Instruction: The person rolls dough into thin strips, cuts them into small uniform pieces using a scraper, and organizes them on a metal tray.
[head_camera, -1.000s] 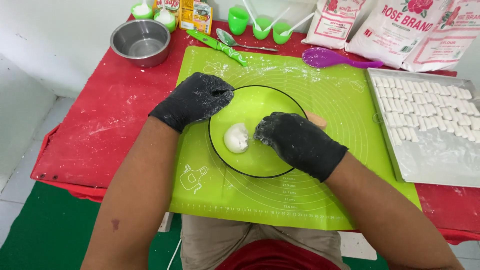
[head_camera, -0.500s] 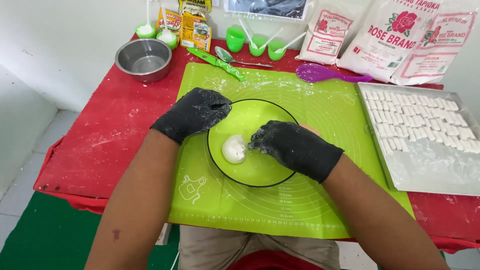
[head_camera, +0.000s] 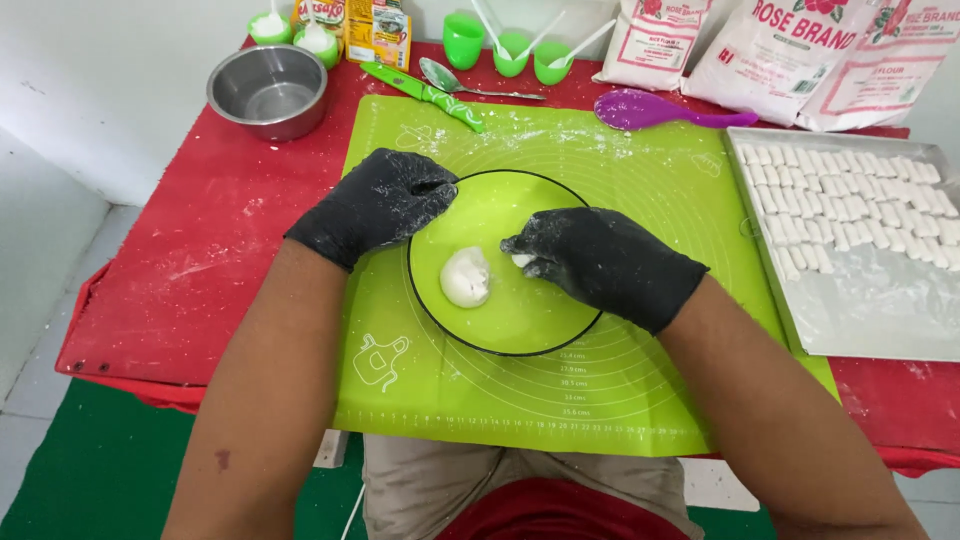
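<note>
Head view, items listed from largest to smallest: a red table (head_camera: 190, 250) carries a lime-green silicone mat (head_camera: 620, 330), with a metal tray (head_camera: 880, 320) of small white dough pieces (head_camera: 850, 195) at its right edge. A green plate (head_camera: 520, 310) with a dark rim lies on the middle of the mat. Along the far edge of the table stand flour bags (head_camera: 800, 50), a steel bowl (head_camera: 268, 90), green cups (head_camera: 500, 45), a purple spoon (head_camera: 650, 108), a green-handled knife (head_camera: 425, 95) and a metal spoon (head_camera: 470, 85).

Change against the earlier frames: the right hand (head_camera: 605, 262) has lifted away from the dough ball (head_camera: 466, 277) and now sits just right of it — a small white piece of dough (head_camera: 522, 260) has come away with it. The ball remains on the left part of the plate. The left hand (head_camera: 385, 200) stays at the plate's upper left rim.

Hand state: both hands wear black gloves dusted with flour. The right hand is nearly closed, its fingertips pinching the small piece over the plate, apart from the ball. The left hand is curled, fingers bent inward, resting at the plate rim — whether it grips the rim cannot be told
</note>
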